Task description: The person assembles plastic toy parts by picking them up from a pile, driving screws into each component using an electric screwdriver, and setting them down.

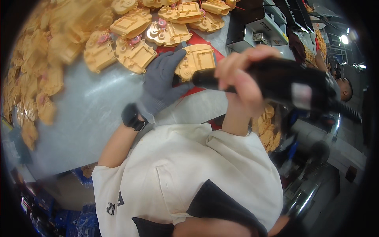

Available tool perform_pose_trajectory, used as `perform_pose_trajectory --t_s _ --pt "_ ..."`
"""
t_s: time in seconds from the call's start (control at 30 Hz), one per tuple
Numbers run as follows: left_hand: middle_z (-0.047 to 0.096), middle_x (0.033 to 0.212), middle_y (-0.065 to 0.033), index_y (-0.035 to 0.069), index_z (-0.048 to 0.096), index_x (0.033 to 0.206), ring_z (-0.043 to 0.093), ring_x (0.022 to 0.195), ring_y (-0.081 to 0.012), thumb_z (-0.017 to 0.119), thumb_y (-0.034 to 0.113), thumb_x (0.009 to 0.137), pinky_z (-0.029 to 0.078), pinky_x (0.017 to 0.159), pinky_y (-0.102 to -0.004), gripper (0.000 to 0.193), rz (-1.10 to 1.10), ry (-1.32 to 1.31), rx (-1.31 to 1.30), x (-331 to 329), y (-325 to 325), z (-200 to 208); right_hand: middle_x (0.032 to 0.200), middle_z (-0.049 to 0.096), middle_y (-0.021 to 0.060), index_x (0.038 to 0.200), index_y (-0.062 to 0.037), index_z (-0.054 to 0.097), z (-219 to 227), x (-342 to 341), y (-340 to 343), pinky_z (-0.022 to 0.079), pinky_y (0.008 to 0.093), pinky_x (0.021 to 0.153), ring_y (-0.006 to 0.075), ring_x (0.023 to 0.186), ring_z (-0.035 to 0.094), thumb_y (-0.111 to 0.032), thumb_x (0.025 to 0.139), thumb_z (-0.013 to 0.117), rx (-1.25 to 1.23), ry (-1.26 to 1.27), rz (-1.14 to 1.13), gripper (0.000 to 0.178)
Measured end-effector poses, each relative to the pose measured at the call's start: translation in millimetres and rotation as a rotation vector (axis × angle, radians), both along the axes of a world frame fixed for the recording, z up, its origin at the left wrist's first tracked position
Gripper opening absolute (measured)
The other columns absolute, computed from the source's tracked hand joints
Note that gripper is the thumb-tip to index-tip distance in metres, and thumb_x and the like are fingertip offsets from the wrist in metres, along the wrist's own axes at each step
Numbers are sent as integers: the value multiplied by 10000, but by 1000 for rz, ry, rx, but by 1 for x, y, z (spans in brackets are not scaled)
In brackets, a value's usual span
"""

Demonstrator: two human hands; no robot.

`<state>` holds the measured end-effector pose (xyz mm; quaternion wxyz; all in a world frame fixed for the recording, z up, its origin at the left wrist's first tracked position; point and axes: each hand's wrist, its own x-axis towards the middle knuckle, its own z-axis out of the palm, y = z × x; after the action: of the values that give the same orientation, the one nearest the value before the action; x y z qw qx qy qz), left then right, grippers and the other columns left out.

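Note:
My left hand (pixel 164 79), in a grey glove, grips the left side of a yellow plastic housing (pixel 201 58), its fingers at the upper edge and its thumb below. The housing has moulded ribs and a round boss, and lies over a red piece (pixel 196 90) on the metal table. Wrapped round a black power screwdriver (pixel 284 81) is my bare right hand (pixel 246 75), somewhat blurred. The tool is held nearly level, its narrow front end against or just over the housing's lower edge. Whether its tip touches a screw is hidden.
More yellow housings, some with pink round parts (pixel 162 23), lie on the metal table (pixel 98 114) and pile up on the left (pixel 31 75). A grey-and-black boxed device (pixel 260 29) stands at the back right. Another person (pixel 343 89) is at far right.

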<state>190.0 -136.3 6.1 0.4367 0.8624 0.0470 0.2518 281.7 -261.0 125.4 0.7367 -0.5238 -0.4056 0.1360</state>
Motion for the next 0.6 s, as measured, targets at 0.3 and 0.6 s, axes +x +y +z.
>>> perform_pose_trajectory --t_s 0.3,0.6 --pt "545 1130 -147 83 443 1270 510 1053 -332 783 206 607 421 891 -406 755 4 2 -17 1 3 -1 602 475 78 957 -34 398 -7 12 17 420 304 464 160 431 450 32 713 551 -189 -346 51 295" --pt "545 1128 -188 13 463 1225 518 1031 -356 788 311 613 418 876 -430 754 -59 50 -1 7 6 -13 616 513 75 1009 -14 419 -4 1 8 470 302 497 162 498 529 24 679 613 -227 -294 33 384"
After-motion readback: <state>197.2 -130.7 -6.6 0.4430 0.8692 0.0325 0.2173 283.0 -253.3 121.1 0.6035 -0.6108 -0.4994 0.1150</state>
